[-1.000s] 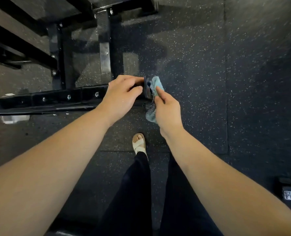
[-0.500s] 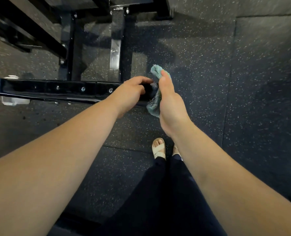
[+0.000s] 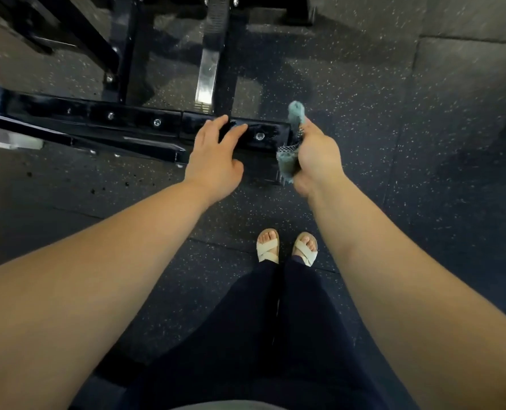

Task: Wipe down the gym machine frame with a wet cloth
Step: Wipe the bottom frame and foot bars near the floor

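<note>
**Crumpled teal cloth (image 3: pixel 295 113) at right end of glossy black bolted steel frame bar (image 3: pixel 133 122)**

The right hand (image 3: pixel 317 155) was clenched round the cloth, which was held at the bar's right end edge and stuck out above and below the fist. The left hand (image 3: pixel 213 161) was released, fingers straight, laid over the bar's top edge just beside that end; contact unclear. Right of the end lay dark speckled rubber floor (image 3: pixel 408 128).

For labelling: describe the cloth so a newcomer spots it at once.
Follow the glossy black metal frame bar across the speckled dark floor to its right end. There the right hand grips a crumpled teal cloth, the only soft, coloured thing beside the black metal.
</note>
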